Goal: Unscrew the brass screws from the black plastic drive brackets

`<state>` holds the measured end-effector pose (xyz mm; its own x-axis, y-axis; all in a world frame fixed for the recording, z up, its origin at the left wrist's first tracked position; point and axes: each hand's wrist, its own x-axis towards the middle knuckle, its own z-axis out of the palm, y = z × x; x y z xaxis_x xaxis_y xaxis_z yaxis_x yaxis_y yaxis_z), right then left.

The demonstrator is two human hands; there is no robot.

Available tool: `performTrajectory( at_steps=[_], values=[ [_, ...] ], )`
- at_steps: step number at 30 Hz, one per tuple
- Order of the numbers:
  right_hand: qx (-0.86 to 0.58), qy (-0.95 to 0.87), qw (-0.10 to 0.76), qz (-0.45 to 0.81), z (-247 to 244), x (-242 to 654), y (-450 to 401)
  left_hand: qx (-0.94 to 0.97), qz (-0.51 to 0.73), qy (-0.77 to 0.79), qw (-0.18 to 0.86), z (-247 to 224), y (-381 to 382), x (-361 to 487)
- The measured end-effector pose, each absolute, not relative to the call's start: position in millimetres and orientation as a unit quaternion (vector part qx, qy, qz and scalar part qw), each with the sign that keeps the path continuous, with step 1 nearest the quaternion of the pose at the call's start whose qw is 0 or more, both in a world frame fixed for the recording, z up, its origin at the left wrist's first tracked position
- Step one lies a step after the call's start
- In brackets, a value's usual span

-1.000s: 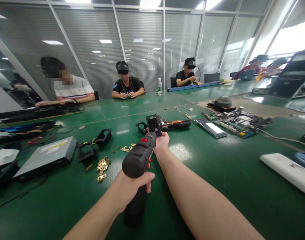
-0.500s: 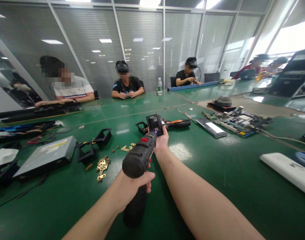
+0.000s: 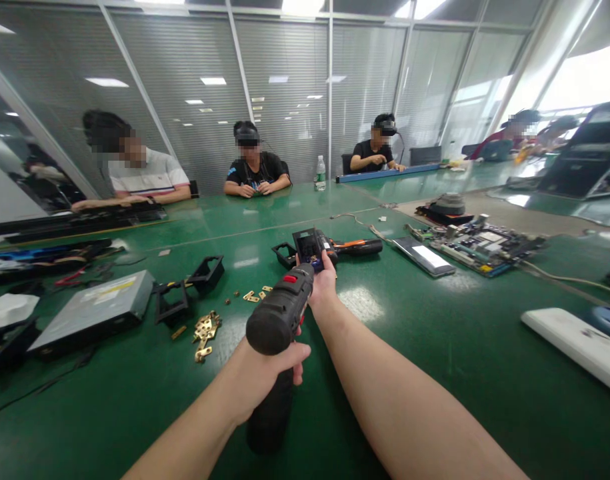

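Note:
My left hand (image 3: 277, 370) is wrapped round the handle of a black power drill (image 3: 277, 310), whose front end points away from me. The drill's tip meets a small black frame (image 3: 309, 247), held tilted in my right hand (image 3: 325, 277). Part of the grip is hidden behind the drill and the frame. Just behind that hand lies a second, black and orange power tool (image 3: 357, 247). Another black frame (image 3: 283, 255) rests to its left. Gold metal brackets (image 3: 205, 333) are piled on the green table (image 3: 409, 373), left of the drill.
Two more black frames (image 3: 207, 272) sit beside a silver drive (image 3: 97, 310) on the left. At right are a phone-like device (image 3: 425, 257), a circuit board (image 3: 485, 243) and a white bar (image 3: 575, 343). Several people sit across the table, near a bottle (image 3: 320, 173).
My hands, the drill and the held frame are almost unmoved. The view has shifted slightly. The person behind the blue bar has moved a hand a little.

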<state>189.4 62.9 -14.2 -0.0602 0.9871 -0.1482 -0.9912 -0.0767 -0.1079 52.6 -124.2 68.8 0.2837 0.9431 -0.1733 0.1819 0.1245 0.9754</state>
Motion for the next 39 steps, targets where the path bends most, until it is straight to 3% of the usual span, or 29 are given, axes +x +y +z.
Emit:
performTrajectory(
  at_steps=[39],
  values=[
    [-0.098,0.023,0.682,0.724,-16,187,67,0.562,0.31,0.526,0.558,79,-127,54]
  ],
)
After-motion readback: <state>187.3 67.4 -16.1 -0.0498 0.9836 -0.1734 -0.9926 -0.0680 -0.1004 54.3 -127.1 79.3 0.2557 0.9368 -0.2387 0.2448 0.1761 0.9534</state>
